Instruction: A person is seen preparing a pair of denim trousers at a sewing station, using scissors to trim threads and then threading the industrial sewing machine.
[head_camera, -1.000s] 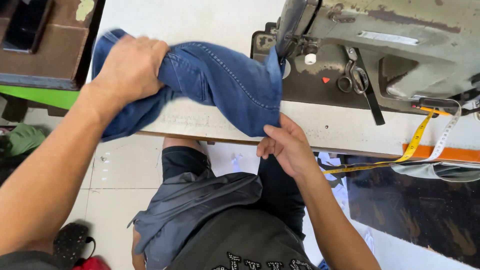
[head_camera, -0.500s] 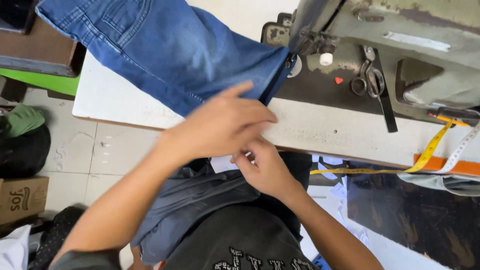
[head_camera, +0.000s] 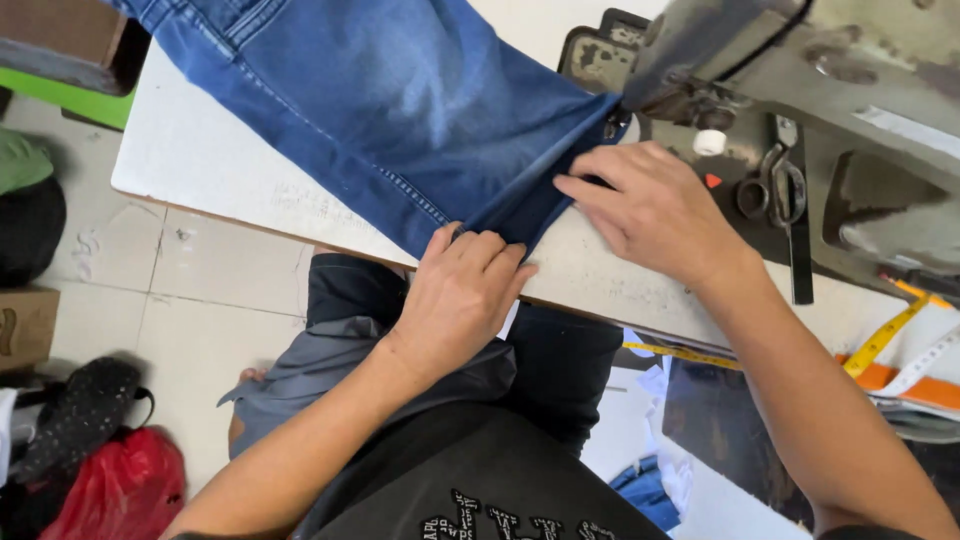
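Observation:
A pair of blue jeans (head_camera: 400, 110) lies spread across the white sewing table (head_camera: 230, 190), its folded hem edge running toward the sewing machine's needle area (head_camera: 690, 110). My left hand (head_camera: 460, 295) pinches the near corner of the folded hem at the table's front edge. My right hand (head_camera: 655, 210) rests flat with fingers pressing the hem just in front of the presser foot. The grey sewing machine (head_camera: 800, 90) fills the upper right.
Scissors (head_camera: 785, 195) lie on the machine bed. A yellow measuring tape (head_camera: 885, 340) hangs off the table at right. On the tiled floor at left sit a red bag (head_camera: 120, 490), a black shoe (head_camera: 80, 410) and a cardboard box (head_camera: 25, 325).
The jeans went from bunched in my raised left hand to spread flat on the table. My left hand dropped to the hem corner; my right hand moved up to the hem by the needle.

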